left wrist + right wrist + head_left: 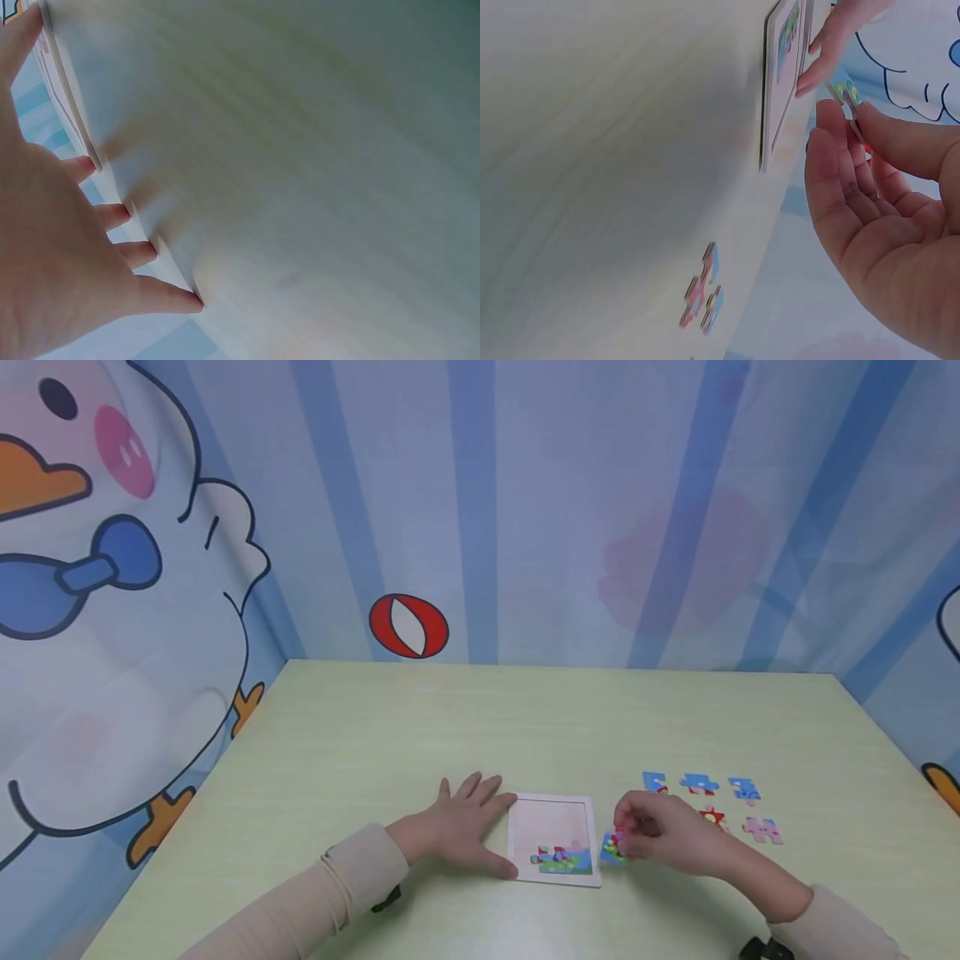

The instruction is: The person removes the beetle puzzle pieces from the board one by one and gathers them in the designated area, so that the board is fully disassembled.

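My left hand [468, 827] lies with spread fingers at the left side of a pale puzzle tray [543, 822]. Its thumb and index finger touch the tray's edge, as the left wrist view also shows. Joined jigsaw pieces [570, 862] with green and blue print fill the tray's lower right corner. Just beyond the right edge, my right hand [675, 835] pinches a jigsaw puzzle piece [611, 850] between thumb and fingers. In the right wrist view this piece [846, 94] is held tilted, partly hidden by the fingertips.
Loose puzzle pieces lie in two rows behind and right of my right hand, among them a blue one [700, 783] and a pink one [763, 830]. The pale table [480, 718] ends at a printed curtain [540, 510] with cartoon figures.
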`<state>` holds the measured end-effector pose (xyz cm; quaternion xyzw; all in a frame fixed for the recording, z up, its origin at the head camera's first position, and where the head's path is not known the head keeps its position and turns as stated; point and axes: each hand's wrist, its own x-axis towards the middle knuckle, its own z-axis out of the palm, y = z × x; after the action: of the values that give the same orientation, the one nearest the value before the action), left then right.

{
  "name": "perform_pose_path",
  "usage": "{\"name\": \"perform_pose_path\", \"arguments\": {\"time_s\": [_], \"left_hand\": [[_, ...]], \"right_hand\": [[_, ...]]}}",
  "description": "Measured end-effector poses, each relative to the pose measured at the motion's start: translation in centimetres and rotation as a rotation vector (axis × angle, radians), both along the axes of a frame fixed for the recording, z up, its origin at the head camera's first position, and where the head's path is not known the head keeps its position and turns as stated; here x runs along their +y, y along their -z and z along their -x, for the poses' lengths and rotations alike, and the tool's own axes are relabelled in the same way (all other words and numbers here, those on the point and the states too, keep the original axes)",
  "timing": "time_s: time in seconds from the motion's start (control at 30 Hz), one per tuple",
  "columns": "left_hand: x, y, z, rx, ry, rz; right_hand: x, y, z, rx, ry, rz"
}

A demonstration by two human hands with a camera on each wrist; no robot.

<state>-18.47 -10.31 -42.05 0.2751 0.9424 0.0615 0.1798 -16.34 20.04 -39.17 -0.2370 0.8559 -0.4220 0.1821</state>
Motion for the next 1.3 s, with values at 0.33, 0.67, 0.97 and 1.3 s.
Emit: {"name": "perform_pose_path", "arguments": {"time_s": [0.33,0.67,0.97,1.3], "left_hand": [[-0.1,-0.1,0.0,0.003,0.004,-0.01],[-0.1,0.1,0.0,0.003,0.003,-0.009],[-0.1,0.1,0.1,-0.003,0.001,-0.006],[-0.1,0.0,0.0,-0.001,0.001,0.0]], "right_hand": [[2.1,0.1,-0.5,-0.005,0.01,-0.003],[3.7,1.0,-0.7,0.018,0.003,0.011],[5.0,1.8,-1.0,0.013,0.03,-0.014],[5.5,2.1,-1.0,0.005,0.082,-0.099]]}}
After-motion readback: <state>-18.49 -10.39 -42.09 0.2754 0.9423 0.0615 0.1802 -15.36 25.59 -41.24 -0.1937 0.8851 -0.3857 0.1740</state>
